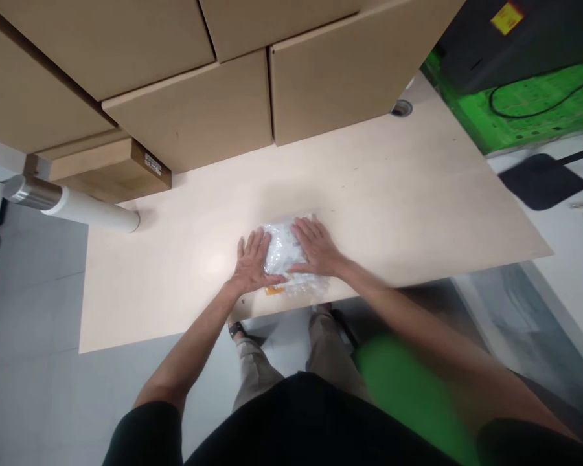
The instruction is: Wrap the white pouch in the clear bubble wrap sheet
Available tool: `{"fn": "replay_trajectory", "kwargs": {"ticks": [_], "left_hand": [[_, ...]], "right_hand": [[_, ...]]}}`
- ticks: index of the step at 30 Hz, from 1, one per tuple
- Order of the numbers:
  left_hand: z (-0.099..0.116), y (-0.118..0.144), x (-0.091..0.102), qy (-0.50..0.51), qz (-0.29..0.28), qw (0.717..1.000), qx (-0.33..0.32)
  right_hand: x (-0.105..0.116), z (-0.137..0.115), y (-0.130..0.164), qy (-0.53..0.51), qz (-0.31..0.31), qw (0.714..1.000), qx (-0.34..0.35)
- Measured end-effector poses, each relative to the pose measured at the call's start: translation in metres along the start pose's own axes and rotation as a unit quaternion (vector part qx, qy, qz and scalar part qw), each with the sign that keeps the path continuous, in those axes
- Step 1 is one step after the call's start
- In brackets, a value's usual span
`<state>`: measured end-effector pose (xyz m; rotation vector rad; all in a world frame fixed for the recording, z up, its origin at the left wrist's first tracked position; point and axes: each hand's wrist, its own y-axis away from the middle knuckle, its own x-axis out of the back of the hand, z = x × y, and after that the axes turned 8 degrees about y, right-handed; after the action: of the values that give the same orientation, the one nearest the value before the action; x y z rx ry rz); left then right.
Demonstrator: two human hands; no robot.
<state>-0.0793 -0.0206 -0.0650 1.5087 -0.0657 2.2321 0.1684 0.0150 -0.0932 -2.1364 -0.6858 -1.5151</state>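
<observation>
A package in clear bubble wrap (280,249) lies on the table near its front edge, shiny and whitish. Along its left side rests my left hand (253,264), fingers stretched out and spread, the thumb pointing across the lower part. My right hand (318,249) lies flat over the package's right side with its fingers extended. Both palms press on the wrap, and neither hand is closed around it. Beneath my left thumb a small orange patch (274,290) shows at the lower edge. What the wrap contains cannot be made out.
Large cardboard boxes (194,116) are stacked along the back of the pale table (418,207). A flat box (111,169) and a white cylinder with a metallic top (94,210) stand at the left. A black shovel-shaped object (539,181) lies at the right, near a green surface (544,107).
</observation>
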Motion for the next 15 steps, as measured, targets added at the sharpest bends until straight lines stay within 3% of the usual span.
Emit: {"fn": "replay_trajectory", "kwargs": {"ticks": [4, 7, 8, 11, 13, 15], "left_hand": [[0.016, 0.009, 0.006, -0.019, 0.032, 0.998, 0.046], [0.039, 0.029, 0.002, -0.034, 0.119, 0.99, 0.074], [0.048, 0.036, -0.002, -0.031, 0.14, 0.987, 0.068], [0.073, 0.054, -0.021, 0.0, 0.145, 0.989, 0.027], [0.085, 0.058, -0.034, 0.022, 0.129, 0.991, 0.009], [0.092, 0.056, -0.043, 0.042, 0.135, 0.99, 0.011]], "right_hand": [[0.009, -0.009, 0.003, -0.039, 0.006, 0.999, -0.028], [0.007, -0.015, 0.016, -0.141, 0.091, 0.978, -0.121], [0.004, -0.017, 0.023, -0.187, 0.138, 0.954, -0.187], [-0.005, -0.024, 0.039, -0.317, 0.249, 0.837, -0.37], [-0.007, -0.027, 0.043, -0.392, 0.266, 0.785, -0.399], [-0.006, -0.029, 0.043, -0.462, 0.26, 0.753, -0.391]]}}
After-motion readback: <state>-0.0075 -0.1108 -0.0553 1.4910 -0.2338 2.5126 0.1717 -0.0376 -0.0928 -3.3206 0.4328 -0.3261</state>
